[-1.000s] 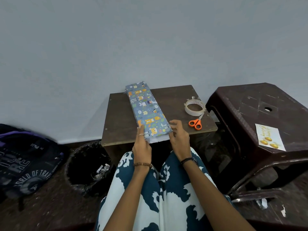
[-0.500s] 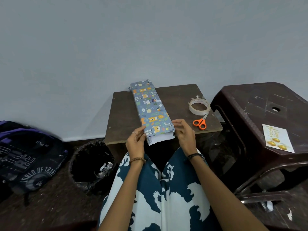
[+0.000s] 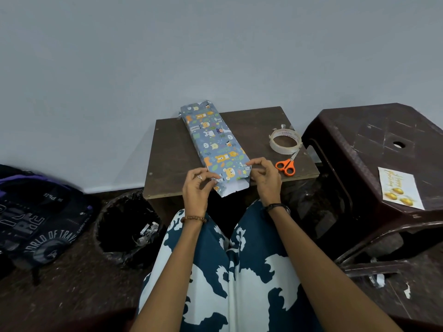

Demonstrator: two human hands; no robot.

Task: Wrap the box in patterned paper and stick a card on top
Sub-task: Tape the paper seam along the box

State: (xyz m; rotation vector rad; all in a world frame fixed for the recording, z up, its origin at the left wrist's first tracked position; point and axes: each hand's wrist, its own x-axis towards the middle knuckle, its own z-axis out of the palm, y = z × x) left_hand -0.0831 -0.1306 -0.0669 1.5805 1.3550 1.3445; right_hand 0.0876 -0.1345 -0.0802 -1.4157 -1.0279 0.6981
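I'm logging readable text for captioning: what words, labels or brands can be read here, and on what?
"WORLD OF TRAV", cut off: on the backpack.
"CARRY YO", cut off: also on the backpack.
Big white letters, partly "RE": backpack, otherwise cut off.
Tape roll: red print inside the core, too small to read.
Card: gold script, too blurred to read.
Wrapping paper: small white captions, too small to read.

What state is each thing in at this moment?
Box: wrapped along its length, lying on the table; near end unfolded, paper sticking out.
Left hand: pinches the paper at the near left corner.
Right hand: pinches the near right corner.
Tape: lying flat, loose end lifted.
Scissors: closed, beside the tape.
Card: loose on the stool.
Bin: open, scraps inside.
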